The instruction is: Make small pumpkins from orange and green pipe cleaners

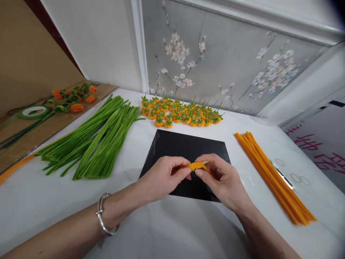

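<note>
Between my two hands is an orange pipe cleaner [196,166], its middle bunched into tight coils. My left hand [168,176] pinches the coiled part at its left end. On the other side, my right hand [219,176] is closed on the right end, where a straighter stretch runs into the fingers. Both hands are above a black square mat [188,142] on the white table. What lies inside the curled fingers is partly hidden.
Green pipe cleaners [99,140] lie left, orange pipe cleaners [272,180] right beside a silver tool [282,175] and thin rings [295,178]. Small orange pumpkin shapes [178,117] line the back. Green tape [34,112] and finished stems [77,107] rest on cardboard.
</note>
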`<action>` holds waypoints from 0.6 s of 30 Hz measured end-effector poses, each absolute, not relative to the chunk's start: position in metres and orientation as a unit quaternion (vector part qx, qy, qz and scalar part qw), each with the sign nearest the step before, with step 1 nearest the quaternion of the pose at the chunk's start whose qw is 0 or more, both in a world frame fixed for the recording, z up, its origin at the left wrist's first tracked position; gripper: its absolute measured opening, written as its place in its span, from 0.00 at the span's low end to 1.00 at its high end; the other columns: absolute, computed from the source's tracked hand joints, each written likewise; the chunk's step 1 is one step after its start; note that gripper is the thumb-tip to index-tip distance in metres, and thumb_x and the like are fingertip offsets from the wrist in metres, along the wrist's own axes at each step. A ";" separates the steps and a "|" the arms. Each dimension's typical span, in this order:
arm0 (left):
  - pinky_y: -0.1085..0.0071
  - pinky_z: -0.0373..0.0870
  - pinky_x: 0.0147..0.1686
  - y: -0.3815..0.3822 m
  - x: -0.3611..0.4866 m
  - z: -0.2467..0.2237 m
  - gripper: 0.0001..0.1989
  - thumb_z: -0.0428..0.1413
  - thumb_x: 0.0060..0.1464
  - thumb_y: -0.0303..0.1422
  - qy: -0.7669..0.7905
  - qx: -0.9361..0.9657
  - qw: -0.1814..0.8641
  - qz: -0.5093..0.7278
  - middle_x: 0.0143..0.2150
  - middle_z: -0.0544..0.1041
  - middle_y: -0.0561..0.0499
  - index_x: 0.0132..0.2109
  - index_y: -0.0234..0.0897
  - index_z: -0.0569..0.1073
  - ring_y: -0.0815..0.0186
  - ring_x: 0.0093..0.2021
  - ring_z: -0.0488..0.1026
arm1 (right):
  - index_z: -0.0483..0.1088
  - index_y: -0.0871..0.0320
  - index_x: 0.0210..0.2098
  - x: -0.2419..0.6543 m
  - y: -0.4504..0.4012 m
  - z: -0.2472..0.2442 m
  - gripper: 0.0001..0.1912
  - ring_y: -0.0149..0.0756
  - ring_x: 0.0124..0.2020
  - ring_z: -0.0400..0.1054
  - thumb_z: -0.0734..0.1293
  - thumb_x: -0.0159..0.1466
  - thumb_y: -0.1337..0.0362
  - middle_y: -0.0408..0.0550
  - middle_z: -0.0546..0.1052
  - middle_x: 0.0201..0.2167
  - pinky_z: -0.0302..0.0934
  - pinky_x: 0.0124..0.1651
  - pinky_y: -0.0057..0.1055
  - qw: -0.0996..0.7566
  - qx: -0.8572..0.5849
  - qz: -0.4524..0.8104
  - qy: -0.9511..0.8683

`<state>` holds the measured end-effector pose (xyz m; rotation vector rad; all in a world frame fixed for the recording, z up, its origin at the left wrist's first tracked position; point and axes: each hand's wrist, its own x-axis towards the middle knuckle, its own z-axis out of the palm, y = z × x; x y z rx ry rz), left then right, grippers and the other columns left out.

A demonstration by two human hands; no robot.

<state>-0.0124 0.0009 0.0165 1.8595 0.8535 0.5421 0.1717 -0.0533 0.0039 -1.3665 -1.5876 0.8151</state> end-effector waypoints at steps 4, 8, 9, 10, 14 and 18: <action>0.75 0.64 0.29 -0.003 -0.012 0.015 0.10 0.49 0.59 0.30 0.352 0.784 0.446 0.251 0.30 0.75 0.54 0.37 0.35 0.75 0.70 0.30 0.69 | 0.68 0.54 0.38 0.170 -0.054 0.006 0.06 0.31 0.27 0.64 0.67 0.61 0.61 0.44 0.73 0.31 0.58 0.28 0.27 0.446 -0.546 0.340 -0.623; 0.76 0.61 0.25 -0.006 -0.011 0.012 0.09 0.49 0.59 0.28 0.349 0.809 0.385 0.274 0.29 0.74 0.55 0.37 0.35 0.75 0.71 0.27 0.67 | 0.68 0.55 0.36 0.168 -0.054 0.004 0.06 0.29 0.25 0.63 0.67 0.61 0.61 0.43 0.73 0.29 0.58 0.27 0.26 0.470 -0.539 0.346 -0.607; 0.77 0.61 0.25 -0.006 -0.010 0.012 0.09 0.49 0.59 0.27 0.345 0.815 0.369 0.283 0.29 0.73 0.55 0.37 0.35 0.75 0.71 0.27 0.66 | 0.68 0.55 0.36 0.167 -0.054 0.004 0.06 0.29 0.25 0.62 0.67 0.61 0.61 0.43 0.73 0.29 0.58 0.26 0.26 0.475 -0.537 0.347 -0.604; 0.77 0.61 0.25 -0.007 -0.010 0.011 0.09 0.49 0.59 0.26 0.339 0.821 0.353 0.293 0.29 0.73 0.55 0.37 0.35 0.75 0.72 0.26 0.66 | 0.68 0.55 0.35 0.167 -0.053 0.003 0.06 0.28 0.24 0.62 0.67 0.60 0.61 0.43 0.73 0.29 0.58 0.26 0.26 0.478 -0.537 0.348 -0.602; 0.77 0.62 0.27 -0.007 -0.009 0.010 0.08 0.50 0.58 0.24 0.307 0.841 0.296 0.333 0.29 0.73 0.54 0.38 0.35 0.74 0.72 0.26 0.66 | 0.68 0.55 0.34 0.165 -0.052 0.002 0.05 0.28 0.25 0.62 0.68 0.60 0.61 0.42 0.72 0.29 0.58 0.26 0.25 0.488 -0.538 0.353 -0.590; 0.76 0.65 0.29 -0.006 -0.009 0.010 0.08 0.49 0.59 0.24 0.292 0.854 0.264 0.339 0.30 0.74 0.53 0.39 0.35 0.73 0.71 0.28 0.69 | 0.69 0.55 0.33 0.165 -0.051 0.002 0.06 0.28 0.25 0.63 0.68 0.60 0.60 0.43 0.72 0.29 0.59 0.27 0.26 0.488 -0.544 0.346 -0.589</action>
